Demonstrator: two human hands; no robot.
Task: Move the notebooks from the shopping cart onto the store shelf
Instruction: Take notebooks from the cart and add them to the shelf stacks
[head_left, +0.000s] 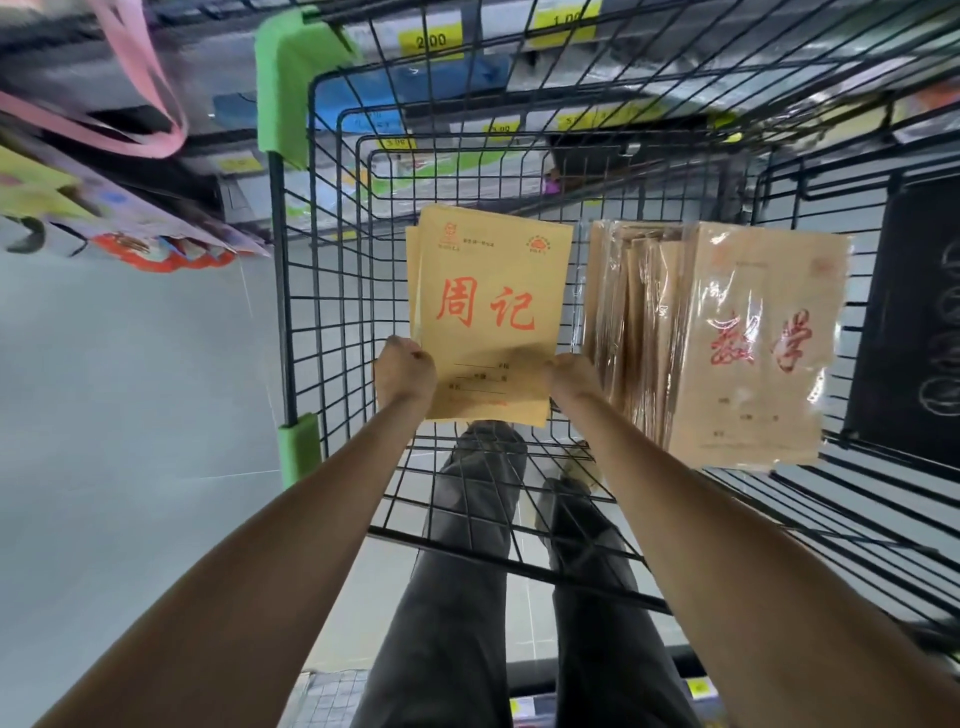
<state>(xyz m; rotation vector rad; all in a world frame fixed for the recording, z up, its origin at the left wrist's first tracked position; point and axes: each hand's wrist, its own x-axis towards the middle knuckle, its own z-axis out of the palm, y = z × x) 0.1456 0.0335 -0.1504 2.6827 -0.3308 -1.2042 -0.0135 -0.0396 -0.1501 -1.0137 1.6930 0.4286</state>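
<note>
Both hands lift a stack of yellow notebooks inside the wire cart

A person's left hand (404, 375) and right hand (570, 375) each grip a lower corner of a thin stack of notebooks (485, 317), holding it upright inside the shopping cart (311, 291). The covers are matte yellow-tan paper, rectangular, with two large red Chinese characters across the middle, small red emblems near the top corners and ruled lines near the bottom; a second cover edge shows along the left side. Just to the right, apart from the held stack, stands a thicker bundle of kraft-brown notebooks (748, 343) wrapped in glossy, crinkled clear plastic, with red brush-style characters on its front. The cart is a black wire grid with green plastic corner guards (291, 78). Beyond its far wall, blurred shelves carry yellow price tags (430, 40). Grey floor (130, 389) lies to the left, and dark trousers (467, 571) show through the mesh below
</note>
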